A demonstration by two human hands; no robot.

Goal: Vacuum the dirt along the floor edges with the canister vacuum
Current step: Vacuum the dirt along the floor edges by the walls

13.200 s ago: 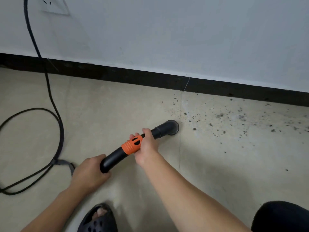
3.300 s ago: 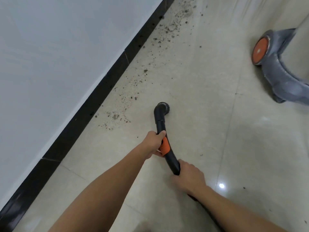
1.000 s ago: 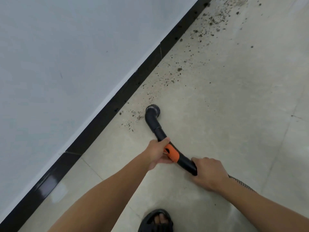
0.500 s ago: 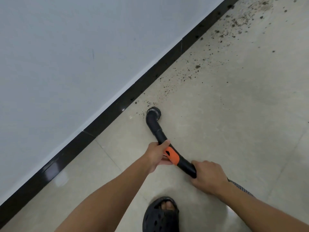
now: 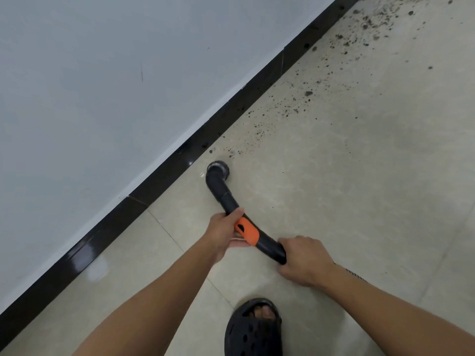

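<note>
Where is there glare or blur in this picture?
Head view: soft glare on the glossy baseboard and on the floor beside it; vacuum wand, left hand and right hand look sharp; dirt at the top right looks slightly soft.

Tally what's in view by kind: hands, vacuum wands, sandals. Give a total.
Hands: 2, the left hand and the right hand, both gripping the wand
Wand: 1
Sandal: 1
Total: 4
</note>
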